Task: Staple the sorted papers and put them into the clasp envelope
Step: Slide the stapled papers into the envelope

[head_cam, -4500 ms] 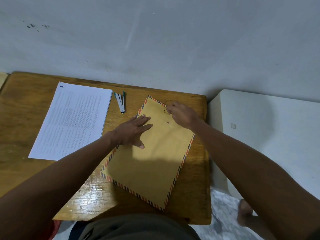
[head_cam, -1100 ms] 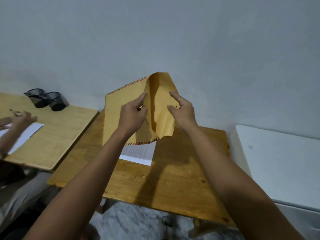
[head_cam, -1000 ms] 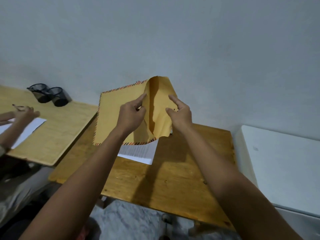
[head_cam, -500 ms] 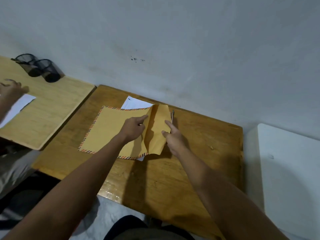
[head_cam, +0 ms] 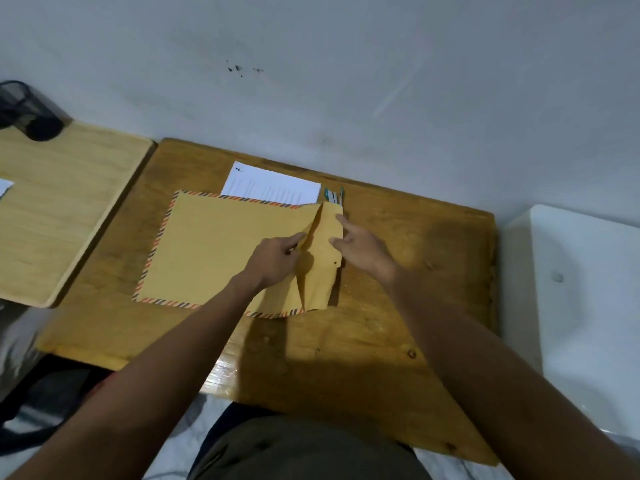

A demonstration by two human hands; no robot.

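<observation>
The brown clasp envelope (head_cam: 221,247) with a striped border lies flat on the wooden desk (head_cam: 398,327), its flap (head_cam: 325,258) opened out to the right. My left hand (head_cam: 275,258) pinches the edge of the envelope's mouth. My right hand (head_cam: 360,245) touches the flap with straight fingers. The white stack of papers (head_cam: 273,188) lies under the envelope's far edge, only its top strip showing. The stapler (head_cam: 334,196) peeks out behind the flap near the wall.
A second, lighter desk (head_cam: 59,209) stands to the left with a black mesh pen holder (head_cam: 24,110) at its far corner and a corner of white paper (head_cam: 5,187). A white cabinet (head_cam: 581,306) stands on the right. The wall runs close behind the desk.
The envelope, held up in the air a second ago, has come down and now lies flat on the papers. My right hand has let go of the flap and only touches it.
</observation>
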